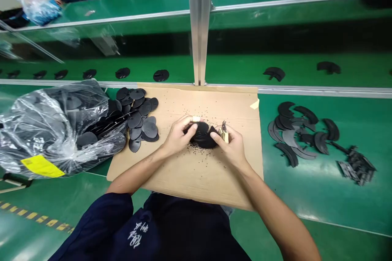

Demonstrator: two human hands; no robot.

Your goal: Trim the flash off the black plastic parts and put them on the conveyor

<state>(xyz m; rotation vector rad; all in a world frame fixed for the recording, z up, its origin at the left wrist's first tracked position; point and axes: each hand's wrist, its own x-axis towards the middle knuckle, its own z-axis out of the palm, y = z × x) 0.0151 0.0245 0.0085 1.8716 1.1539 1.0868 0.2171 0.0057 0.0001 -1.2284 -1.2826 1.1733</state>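
My left hand (181,133) grips a round black plastic disc (202,134) by its left side, thumb on top. A pale wrap covers one of its fingertips. My right hand (232,143) is closed round small cutting pliers (224,132) with pale handles, jaws pointing away from me. Its thumb also presses on the disc's right edge, where a dark piece sticks up. Both hands are over a cardboard sheet (171,179) strewn with tiny black bits. Whether the disc rests on the cardboard I cannot tell.
Left of the cardboard lie loose black discs (134,120) and a clear bag (61,130) of them. On the right are curved black pieces (290,130) and thin black scraps (358,165). A metal post (200,28) rises behind; beyond it, discs (161,75) line a green belt (137,63).
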